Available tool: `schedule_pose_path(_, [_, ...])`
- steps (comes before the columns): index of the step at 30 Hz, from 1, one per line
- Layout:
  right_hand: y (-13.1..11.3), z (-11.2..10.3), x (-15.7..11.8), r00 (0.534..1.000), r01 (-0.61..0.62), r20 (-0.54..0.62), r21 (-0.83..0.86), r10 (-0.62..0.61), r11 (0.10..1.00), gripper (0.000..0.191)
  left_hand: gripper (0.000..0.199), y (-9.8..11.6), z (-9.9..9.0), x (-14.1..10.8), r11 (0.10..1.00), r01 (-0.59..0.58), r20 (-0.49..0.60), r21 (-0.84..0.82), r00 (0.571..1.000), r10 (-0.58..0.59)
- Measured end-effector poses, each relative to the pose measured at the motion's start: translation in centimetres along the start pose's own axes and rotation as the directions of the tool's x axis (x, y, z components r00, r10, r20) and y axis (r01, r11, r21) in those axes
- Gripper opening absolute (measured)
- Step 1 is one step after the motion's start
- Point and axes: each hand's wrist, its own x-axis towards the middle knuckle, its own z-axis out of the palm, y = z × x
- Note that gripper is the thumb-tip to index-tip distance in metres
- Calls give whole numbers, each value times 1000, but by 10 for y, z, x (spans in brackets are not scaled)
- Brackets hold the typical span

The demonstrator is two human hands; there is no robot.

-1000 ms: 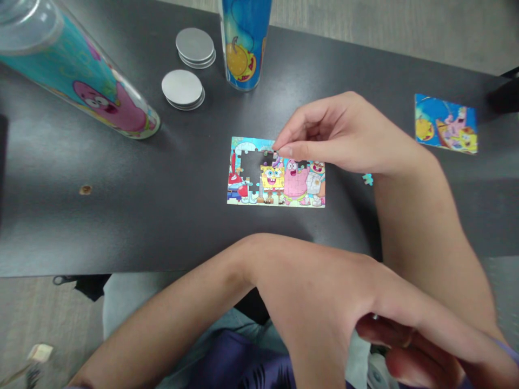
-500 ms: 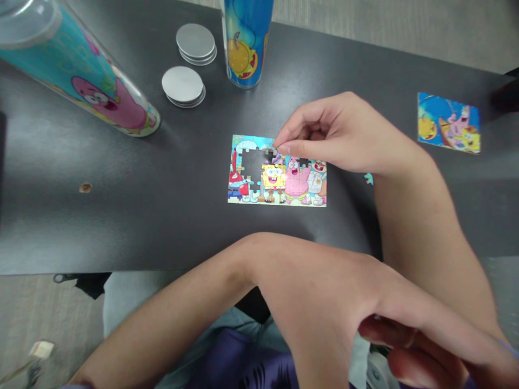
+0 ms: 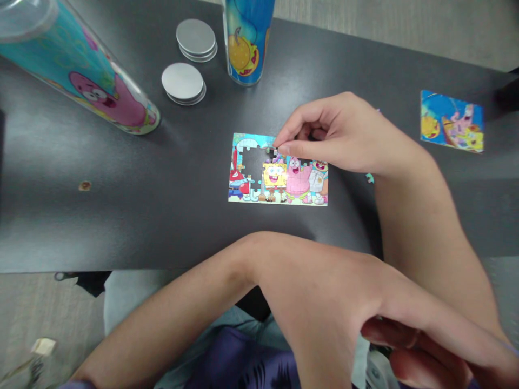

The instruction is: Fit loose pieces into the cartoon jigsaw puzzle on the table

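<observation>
Little has shifted since a second ago: right hand point(image 3: 344, 138) fingers point(image 3: 286, 148) pinching a puzzle piece point(image 3: 270, 153) over the jigsaw point(image 3: 279, 181) gap on the worktop point(image 3: 121, 205), pressing-in likely next; left hand point(image 3: 405, 346) grip cannot be told.

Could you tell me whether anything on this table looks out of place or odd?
Two things. The tube printed with a pink starfish lies tipped on its side at the table's left, while the other tube stands upright. A small brown spot mars the dark table; I cannot tell what it is.

No text, label, brand or number could be read; the small cartoon jigsaw puzzle point(image 3: 278, 175) and the blue cartoon-printed tubes point(image 3: 246, 40) bore only pictures.
</observation>
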Motion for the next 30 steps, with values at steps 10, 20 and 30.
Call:
schedule_pose_path(10, [-2, 2, 2, 997, 0, -78, -17, -2, 1000, 20, 64, 3, 6, 0, 994, -26, -22, -102, 999, 24])
schedule_pose_path(20, [13, 4, 5, 992, 86, -88, -39, -89, 996, 28, 76, -22, -14, 14, 962, -120, 134, 247, 987, 88])
schedule_pose_path(30, [-1, -25, -10, 900, -5, -434, -116, -46, 993, 13, 76, -10, -15, 13, 868, -71, 163, 492, 986, -12])
